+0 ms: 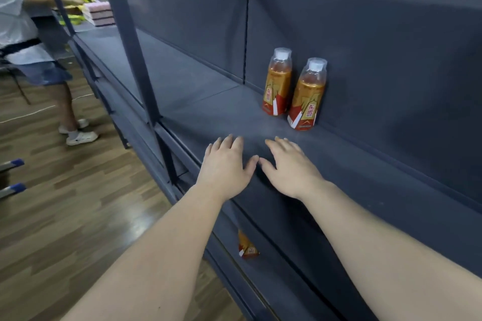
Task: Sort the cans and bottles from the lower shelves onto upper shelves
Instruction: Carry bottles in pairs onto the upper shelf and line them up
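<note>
My left hand and right hand hovered flat and empty, fingers spread, over the upper shelf. Two bottles of amber drink stood upright at its back; another bottle showed on the lower shelf.

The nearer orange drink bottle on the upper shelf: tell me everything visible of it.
This clear plastic bottle of orange drink has a white cap under a clear overcap and a gold, red and white label with printed characters. It stands upright on the dark grey metal shelf, against or near the back panel, close beside its twin bottle. The left hand and right hand are short of it.
</note>
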